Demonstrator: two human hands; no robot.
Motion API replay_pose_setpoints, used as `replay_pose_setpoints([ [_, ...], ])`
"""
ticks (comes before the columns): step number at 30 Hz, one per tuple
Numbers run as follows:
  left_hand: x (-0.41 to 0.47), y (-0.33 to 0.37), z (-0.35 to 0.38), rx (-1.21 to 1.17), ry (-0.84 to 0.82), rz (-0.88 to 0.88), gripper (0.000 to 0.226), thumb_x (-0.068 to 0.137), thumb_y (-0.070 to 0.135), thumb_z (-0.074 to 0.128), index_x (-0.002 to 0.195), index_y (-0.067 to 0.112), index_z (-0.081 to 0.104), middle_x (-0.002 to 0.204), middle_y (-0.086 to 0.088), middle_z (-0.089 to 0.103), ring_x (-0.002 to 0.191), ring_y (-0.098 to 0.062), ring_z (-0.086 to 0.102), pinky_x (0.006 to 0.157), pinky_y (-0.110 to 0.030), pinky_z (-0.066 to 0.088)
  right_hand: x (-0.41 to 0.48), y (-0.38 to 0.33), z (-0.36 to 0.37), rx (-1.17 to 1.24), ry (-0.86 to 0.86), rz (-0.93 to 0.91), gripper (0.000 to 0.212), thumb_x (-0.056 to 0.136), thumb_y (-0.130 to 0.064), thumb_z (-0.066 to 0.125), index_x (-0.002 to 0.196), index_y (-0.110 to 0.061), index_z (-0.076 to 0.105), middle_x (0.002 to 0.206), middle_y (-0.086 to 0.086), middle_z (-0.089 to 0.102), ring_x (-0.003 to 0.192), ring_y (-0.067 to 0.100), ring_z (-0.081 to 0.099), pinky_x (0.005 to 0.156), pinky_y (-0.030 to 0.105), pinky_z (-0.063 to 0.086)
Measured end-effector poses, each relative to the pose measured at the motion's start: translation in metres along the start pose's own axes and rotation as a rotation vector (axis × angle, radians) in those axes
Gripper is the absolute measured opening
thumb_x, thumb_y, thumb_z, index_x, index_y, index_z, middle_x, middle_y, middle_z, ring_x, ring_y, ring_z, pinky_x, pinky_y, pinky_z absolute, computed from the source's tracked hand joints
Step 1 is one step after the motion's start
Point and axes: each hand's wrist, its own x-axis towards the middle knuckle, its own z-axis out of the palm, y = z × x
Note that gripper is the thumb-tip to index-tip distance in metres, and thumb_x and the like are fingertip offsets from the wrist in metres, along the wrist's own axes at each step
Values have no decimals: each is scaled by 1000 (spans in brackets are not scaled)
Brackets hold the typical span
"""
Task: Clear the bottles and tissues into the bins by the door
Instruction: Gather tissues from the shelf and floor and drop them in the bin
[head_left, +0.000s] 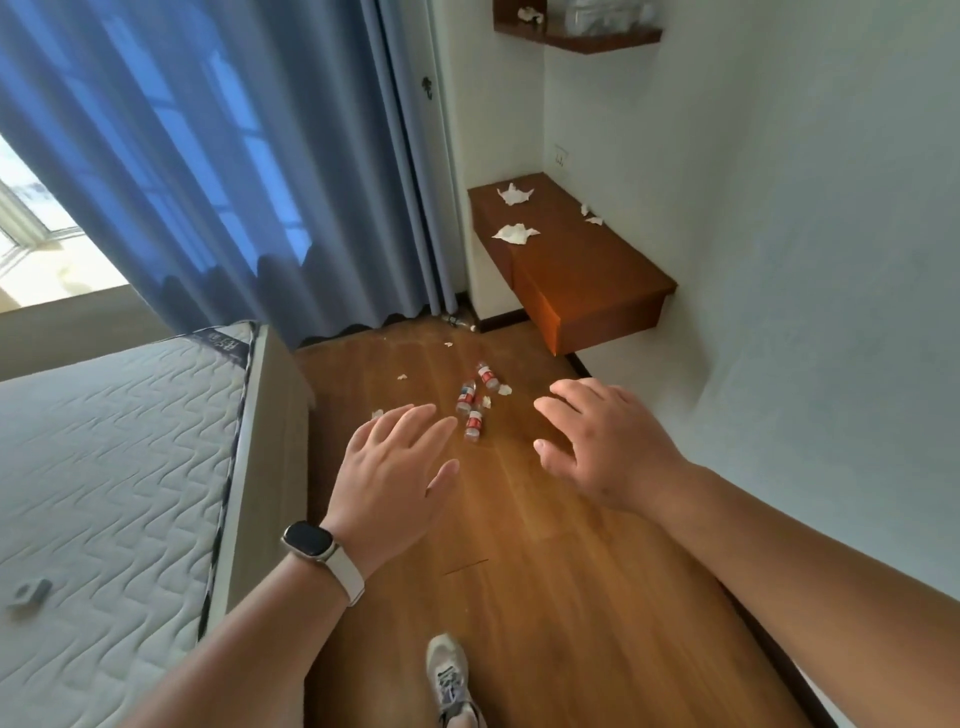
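Three small clear bottles with red labels lie together on the wooden floor: one (487, 376) farthest, one (466, 397) in the middle, one (474, 425) nearest. Small tissue scraps (504, 389) lie around them. Crumpled white tissues (515, 233) (514, 194) rest on the low wooden bench (597, 280). Another bottle (457, 321) lies in the corner under the curtain. My left hand (395, 462), with a watch on its wrist, and my right hand (602, 436) are both stretched forward, fingers spread, holding nothing, well above the floor on either side of the bottles.
A bare mattress (114, 467) on a bed frame fills the left. Blue curtains (234, 156) hang ahead. A wall shelf (576, 31) at the top carries a tissue and clear plastic. A white wall (805, 260) runs along the right. My shoe (447, 675) is on the floor strip.
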Motion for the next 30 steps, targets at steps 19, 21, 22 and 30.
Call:
replay_pose_setpoints([
  [19,253,-214,63,-120,50,50,40,95,42,52,132,28,56,137,4,56,131,-23,48,108,-43,37,297,15,57,-79,-98,136,53,95,-53,36,135,-23,53,141,-1,51,130,20,46,105,40,39],
  [21,272,-225,69,-137,44,54,40,95,41,53,132,28,56,137,4,55,131,-24,48,107,-44,37,314,20,64,-71,-114,155,53,95,-53,36,136,-24,52,142,-1,50,131,20,44,105,39,39],
  [22,283,-230,72,-140,47,65,40,95,42,53,132,28,56,137,4,55,130,-24,48,107,-45,38,323,24,67,-73,-122,167,53,95,-54,36,137,-24,51,142,-2,49,131,19,44,105,39,39],
  [30,378,-259,116,-136,2,89,39,95,39,56,132,27,56,136,4,56,129,-25,49,105,-45,40,408,78,104,-51,-171,210,54,96,-55,34,139,-27,47,145,-5,45,134,17,40,107,36,37],
])
